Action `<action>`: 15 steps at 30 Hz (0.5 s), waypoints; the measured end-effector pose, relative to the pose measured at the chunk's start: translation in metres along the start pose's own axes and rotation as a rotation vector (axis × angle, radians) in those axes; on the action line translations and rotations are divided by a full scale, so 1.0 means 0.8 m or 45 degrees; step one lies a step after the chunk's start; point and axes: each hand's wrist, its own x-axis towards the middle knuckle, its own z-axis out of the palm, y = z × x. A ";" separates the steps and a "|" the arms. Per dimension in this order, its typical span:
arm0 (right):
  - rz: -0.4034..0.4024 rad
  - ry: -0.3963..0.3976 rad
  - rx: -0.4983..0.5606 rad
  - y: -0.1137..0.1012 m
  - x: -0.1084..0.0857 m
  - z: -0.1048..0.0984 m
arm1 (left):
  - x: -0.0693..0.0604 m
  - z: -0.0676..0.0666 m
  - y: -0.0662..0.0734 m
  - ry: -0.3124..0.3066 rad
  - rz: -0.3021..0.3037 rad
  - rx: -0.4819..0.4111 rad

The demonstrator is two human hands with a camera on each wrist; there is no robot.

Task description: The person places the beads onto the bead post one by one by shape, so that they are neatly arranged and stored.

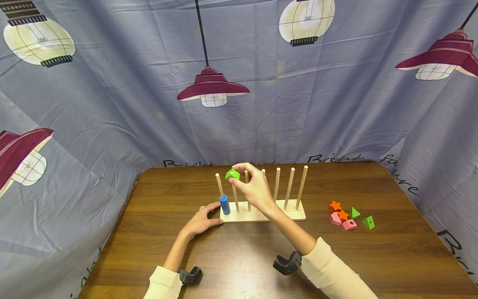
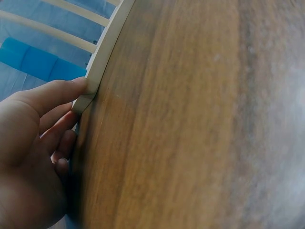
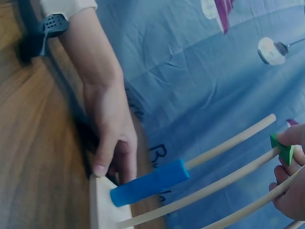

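My right hand (image 1: 257, 189) pinches a green triangular block (image 1: 233, 175) between thumb and fingers. The block is at the top of the second peg from the left, and a pale spot like the peg's tip shows at its hole. At the left end of the wooden peg board (image 1: 244, 217), my left hand (image 1: 200, 222) grips the base. Its thumb presses the near edge, as the left wrist view also shows. Blue cylinder blocks (image 2: 35, 58) are stacked on the leftmost peg, close to the left hand. My right forearm partly hides the board's middle.
Right of the board lie orange star blocks (image 1: 335, 206), pink blocks (image 1: 349, 224) and two green triangular blocks (image 1: 369, 222) on the brown table (image 1: 403, 253). Several bare pegs (image 1: 301, 187) stand upright along the board. A grey-blue curtain (image 1: 239, 133) hangs behind the table.
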 end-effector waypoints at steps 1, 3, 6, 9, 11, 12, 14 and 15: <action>0.014 -0.001 0.012 0.002 -0.001 0.001 | 0.000 0.000 0.000 -0.001 0.000 0.000; 0.052 -0.006 0.044 0.007 -0.005 0.003 | 0.000 0.000 -0.001 -0.003 0.000 0.000; 0.118 -0.008 0.091 0.014 -0.010 0.006 | 0.000 0.000 -0.001 -0.004 0.000 -0.006; 0.193 -0.004 0.110 0.024 -0.016 0.010 | 0.000 0.000 -0.001 -0.001 0.005 -0.007; 0.242 -0.001 0.114 0.031 -0.020 0.013 | 0.001 0.000 -0.001 0.000 0.008 -0.007; 0.263 -0.001 0.113 0.036 -0.023 0.015 | 0.001 0.000 -0.001 -0.001 0.011 -0.006; 0.304 -0.007 0.116 0.046 -0.027 0.018 | 0.001 0.000 -0.001 -0.004 0.012 -0.006; 0.323 -0.011 0.124 0.051 -0.030 0.020 | 0.001 0.000 -0.001 -0.004 0.014 -0.006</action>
